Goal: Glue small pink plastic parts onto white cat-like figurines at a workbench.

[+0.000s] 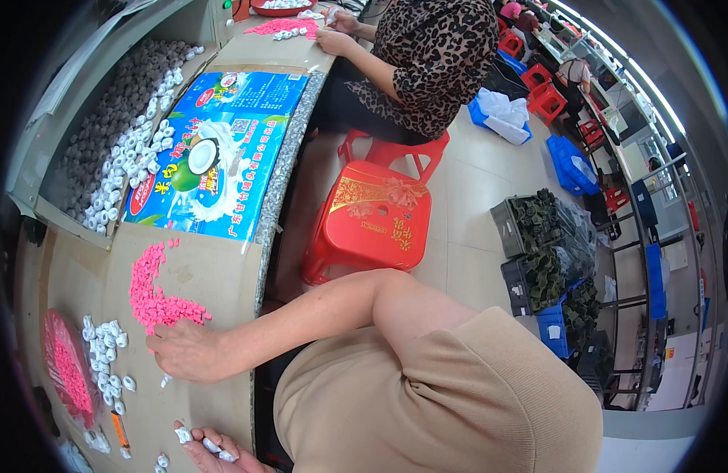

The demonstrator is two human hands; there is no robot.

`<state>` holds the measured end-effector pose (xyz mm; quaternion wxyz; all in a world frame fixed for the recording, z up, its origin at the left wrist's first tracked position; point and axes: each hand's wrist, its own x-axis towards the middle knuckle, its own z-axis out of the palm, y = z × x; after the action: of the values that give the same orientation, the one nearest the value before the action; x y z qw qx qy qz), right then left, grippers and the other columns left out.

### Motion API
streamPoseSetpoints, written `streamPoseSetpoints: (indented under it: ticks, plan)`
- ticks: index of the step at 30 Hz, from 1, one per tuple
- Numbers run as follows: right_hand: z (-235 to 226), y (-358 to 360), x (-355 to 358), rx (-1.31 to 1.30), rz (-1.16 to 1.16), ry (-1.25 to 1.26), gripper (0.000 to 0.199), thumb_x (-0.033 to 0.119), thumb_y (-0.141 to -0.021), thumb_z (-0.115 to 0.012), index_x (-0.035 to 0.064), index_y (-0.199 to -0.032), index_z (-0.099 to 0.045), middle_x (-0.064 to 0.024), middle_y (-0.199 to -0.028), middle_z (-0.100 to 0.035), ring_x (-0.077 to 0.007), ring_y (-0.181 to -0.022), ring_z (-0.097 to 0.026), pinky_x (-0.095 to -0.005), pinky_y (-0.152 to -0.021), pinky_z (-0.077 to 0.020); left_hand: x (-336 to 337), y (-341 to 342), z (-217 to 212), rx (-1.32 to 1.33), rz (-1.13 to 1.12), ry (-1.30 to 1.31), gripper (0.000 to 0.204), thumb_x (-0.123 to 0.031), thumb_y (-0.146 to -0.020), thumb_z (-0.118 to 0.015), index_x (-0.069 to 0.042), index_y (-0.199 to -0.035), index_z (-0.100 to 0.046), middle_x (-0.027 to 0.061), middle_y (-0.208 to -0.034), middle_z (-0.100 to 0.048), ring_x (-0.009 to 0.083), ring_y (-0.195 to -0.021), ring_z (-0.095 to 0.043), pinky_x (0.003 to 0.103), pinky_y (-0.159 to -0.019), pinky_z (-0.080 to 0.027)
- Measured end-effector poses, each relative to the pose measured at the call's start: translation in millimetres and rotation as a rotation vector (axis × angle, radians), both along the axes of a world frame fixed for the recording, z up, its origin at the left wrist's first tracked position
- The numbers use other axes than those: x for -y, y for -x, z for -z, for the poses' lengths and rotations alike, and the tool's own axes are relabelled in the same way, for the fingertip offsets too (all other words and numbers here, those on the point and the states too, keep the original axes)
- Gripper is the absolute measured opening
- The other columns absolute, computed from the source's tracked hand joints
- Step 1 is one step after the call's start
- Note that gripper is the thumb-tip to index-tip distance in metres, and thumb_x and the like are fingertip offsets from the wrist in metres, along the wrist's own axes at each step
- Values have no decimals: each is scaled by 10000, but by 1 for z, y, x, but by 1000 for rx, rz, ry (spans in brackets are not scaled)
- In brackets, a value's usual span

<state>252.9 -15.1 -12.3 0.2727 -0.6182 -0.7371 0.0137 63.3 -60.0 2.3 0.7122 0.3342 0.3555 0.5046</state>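
Left hand (pixel 205 457) cups several small white parts (pixel 183 435); right hand (pixel 192 352) at pink pellets (pixel 149 296), grip hidden, can't tell. Many pellets left loose; bin (pixel 74 226) well stocked, completion unclear.

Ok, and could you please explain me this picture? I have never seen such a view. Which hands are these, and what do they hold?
There is no machine: a person works with bare hands. Their left hand, at the bottom, holds several small white pieces. Their right hand is at the edge of a heap of pink pieces; its fingertips are partly hidden, so I cannot tell whether it holds anything.

The single picture comes from a wide fisheye camera on that person's head, so straight edges look bent. Also on the brown worktop are loose white pieces, a red dish of more pink pieces, and a blue printed sheet. Another person sits further up.
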Motion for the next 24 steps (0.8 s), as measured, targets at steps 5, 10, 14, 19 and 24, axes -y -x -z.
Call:
streamPoseSetpoints:
  ticks: [5, 10, 14, 19, 24]
  plan:
    - [0, 0, 20, -44, 37, -114, 120, 92, -690, -631, -23, -725, -627, -128, -892, -531, -261, -867, -542, -364, -552, -459, -8, 23, 13, 72, 54, 191, 207, -180, -903, -590, -6, -931, -482, 70, -875, -499, 155, -679, -492, 249, -480, -417]
    - [-15, -3, 28, -450, -66, -91, 121, 87, -693, -665, -1, -752, -607, -116, -885, -531, -280, -845, -546, -393, -609, -453, 11, -17, -9, -150, -62, -9, 402, -206, -974, -519, 23, -1296, -447, 52, -913, -580, 25, -609, -451, 134, -415, -346]
    - [-17, 9, 28, -728, -189, -208, 146, 110, -698, -707, 44, -772, -599, -91, -840, -552, -292, -823, -574, -379, -660, -462, 8, -18, 6, -107, -64, -17, 336, -151, -965, -519, 13, -1254, -471, 64, -955, -587, 30, -605, -466, 139, -414, -329]
    - [-10, 2, 47, -781, -183, -139, 149, 35, -700, -724, 66, -830, -656, -76, -806, -560, -238, -773, -573, -331, -675, -456, 8, -37, 1, -126, -32, 21, 286, -165, -958, -537, -19, -1203, -534, 23, -831, -580, 29, -584, -461, 160, -417, -317]
    - [-17, 13, 49, -617, -228, -175, 187, 21, -654, -748, 67, -809, -655, -80, -792, -516, -226, -705, -544, -324, -592, -432, 16, -17, 3, -207, -1, -47, 289, -137, -970, -519, 4, -1223, -525, 21, -859, -592, 20, -606, -485, 149, -413, -334]
